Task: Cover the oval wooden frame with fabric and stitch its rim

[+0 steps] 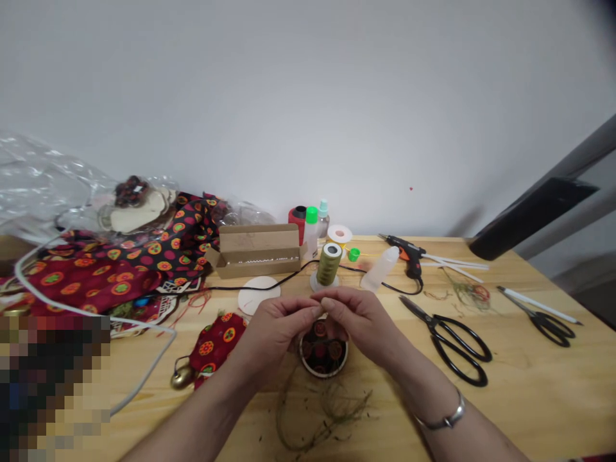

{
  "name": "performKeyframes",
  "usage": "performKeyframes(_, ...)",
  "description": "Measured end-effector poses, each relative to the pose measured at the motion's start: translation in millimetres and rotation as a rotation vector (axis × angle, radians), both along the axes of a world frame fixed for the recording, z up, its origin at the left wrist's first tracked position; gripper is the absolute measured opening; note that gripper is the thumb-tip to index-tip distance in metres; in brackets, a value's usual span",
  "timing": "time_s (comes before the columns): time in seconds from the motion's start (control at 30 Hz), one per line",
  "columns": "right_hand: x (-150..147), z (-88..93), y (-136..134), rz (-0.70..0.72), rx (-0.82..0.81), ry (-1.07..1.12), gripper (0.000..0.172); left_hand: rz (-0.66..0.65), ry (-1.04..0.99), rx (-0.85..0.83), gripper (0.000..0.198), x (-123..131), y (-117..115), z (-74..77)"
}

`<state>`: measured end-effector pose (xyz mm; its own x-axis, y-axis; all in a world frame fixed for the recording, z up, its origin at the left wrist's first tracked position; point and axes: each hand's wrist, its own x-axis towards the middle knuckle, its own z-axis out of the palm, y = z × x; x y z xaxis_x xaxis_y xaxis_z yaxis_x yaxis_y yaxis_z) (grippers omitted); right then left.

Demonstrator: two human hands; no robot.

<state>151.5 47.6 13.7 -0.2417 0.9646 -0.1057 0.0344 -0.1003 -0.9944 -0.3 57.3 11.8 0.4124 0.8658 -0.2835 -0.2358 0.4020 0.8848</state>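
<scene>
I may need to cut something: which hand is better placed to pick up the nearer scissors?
Probably the right hand: the nearer scissors lie to its right, handles toward the person. The left hand is farther off, beyond the right. Both hands meet at the round patterned piece.

Left hand (276,327) and right hand (368,321) covered the far rim of the round patterned piece (323,359); anything between the fingers (335,310) was too small to identify. Both forearms were cut off by the bottom edge. Left forearm hid part of the red patterned cloth (219,343). Loose threads (332,417) blurred; single strands not separable. Clear plastic wrap (43,173) ran out at the left edge. Pixelated patch (52,385), lower left: contents unreadable. Red speck (410,188) on wall (289,96): nature undetermined.
</scene>
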Motion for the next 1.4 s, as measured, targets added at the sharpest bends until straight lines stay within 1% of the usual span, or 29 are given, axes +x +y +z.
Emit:
performKeyframes(0.1,0,0.4,2,-0.071,0.013,0.004,0.018,0.007,0.007,-0.017,0.011,1,-1,-0.2)
performKeyframes(0.3,0,0.3,3,-0.181,0.022,0.042,0.011,-0.004,0.051,-0.002,0.014,-1,-1,-3.9)
performKeyframes(0.5,2,2.3,4,-0.198,0.021,-0.008,0.008,-0.021,0.097,0.026,0.015,-3,0,-6.7)
performKeyframes(0.67,2,6.1,4,-0.21,-0.004,-0.027,0.008,-0.047,0.092,0.053,0.02,-4,-1,-9.1)
performKeyframes(0.77,2,7.0,3,-0.208,-0.004,-0.029,0.008,-0.052,0.087,0.039,0.023,-5,-1,-10.2)
performKeyframes(0.87,3,7.3,3,-0.206,-0.011,-0.027,0.01,-0.057,0.094,0.02,0.025,-5,-1,-10.4)
performKeyframes(1.0,3,8.0,3,-0.22,-0.017,-0.035,0.01,-0.054,0.099,0.036,0.027,-4,-1,-8.3)
performKeyframes(1.07,3,8.6,3,-0.224,-0.021,-0.035,0.01,-0.05,0.09,0.039,0.027,-4,-1,-5.8)
performKeyframes(1.2,3,9.0,3,-0.214,-0.033,-0.03,0.009,-0.071,0.046,-0.009,0.022,-3,-1,-0.7)
performKeyframes(1.4,3,8.0,3,-0.187,-0.04,-0.026,0.01,-0.063,0.069,-0.007,0.016,-2,-2,0.3)
